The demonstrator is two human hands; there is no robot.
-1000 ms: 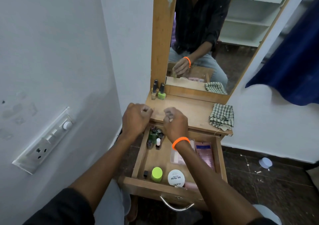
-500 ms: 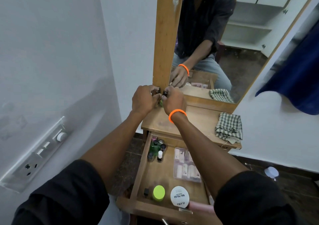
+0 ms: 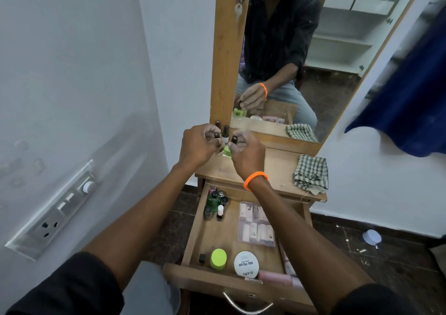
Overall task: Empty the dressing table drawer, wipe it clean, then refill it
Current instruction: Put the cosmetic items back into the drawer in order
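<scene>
The drawer stands pulled out in the lower middle of the frame, its long axis running from the table toward the camera, with the metal handle at the bottom edge.

Inside it, at the far left corner, a cluster of small bottles stands upright, caps up. A clear flat case lies along the right side, lengthwise with the drawer. At the near end sit a small black block, a lime-capped jar, a white round tin with its lid facing up, and a pink tube lying crosswise against the front board.

Both hands are up at the back of the tabletop, close together in the middle of the frame just below the mirror. The left hand is curled, its fingertips pinching a dark-capped bottle. The right hand, with an orange band at the wrist, is curled around another dark-capped bottle. A green bottle shows between the two hands; I cannot tell which hand touches it. Two more small bottles stand upright behind, against the mirror frame.

A checked cloth lies crumpled at the right end of the tabletop, well apart from the hands.
</scene>
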